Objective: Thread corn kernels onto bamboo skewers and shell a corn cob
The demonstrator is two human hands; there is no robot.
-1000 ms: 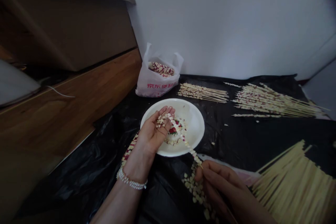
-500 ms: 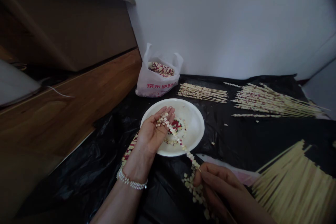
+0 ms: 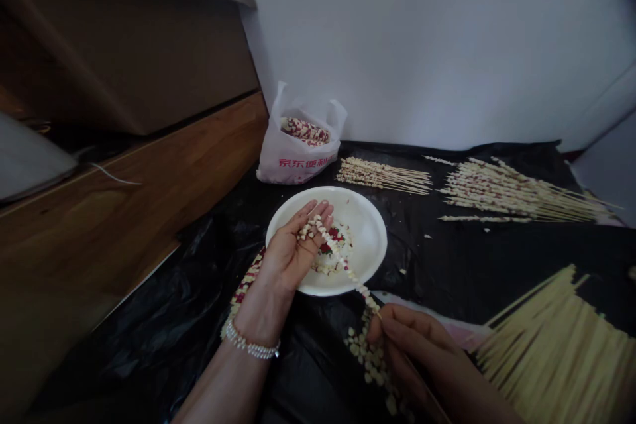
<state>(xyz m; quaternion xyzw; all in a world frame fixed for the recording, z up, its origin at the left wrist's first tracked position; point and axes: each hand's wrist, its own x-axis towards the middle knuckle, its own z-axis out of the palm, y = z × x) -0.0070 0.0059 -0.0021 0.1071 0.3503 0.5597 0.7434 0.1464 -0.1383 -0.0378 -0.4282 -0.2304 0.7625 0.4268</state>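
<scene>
Both hands share one long skewer. The left hand (image 3: 291, 253) lies palm up and half open above the plate, its fingers loosely curled around the far end of a bamboo skewer threaded with pale corn kernels (image 3: 342, 265). The right hand (image 3: 417, 352) is nearly closed, pinching the skewer's lower end between thumb and fingers. The skewer runs diagonally, its far end at the left hand and its near end toward the right, tilted across the rim of a white plate (image 3: 370, 255). Beneath it, a small heap of pale and red kernels (image 3: 328, 255) sits on the plate.

Loose kernels (image 3: 368, 358) lie on a black plastic sheet (image 3: 447, 258) under the right hand, and a strip of kernels (image 3: 244, 291) lies beside the left wrist. Farther off, a white plastic bag (image 3: 293, 169) holds a speckled corn cob (image 3: 304, 131). Threaded skewers (image 3: 382, 175) lie in bundles at far right, and bare skewers (image 3: 561, 344) fan out at near right.
</scene>
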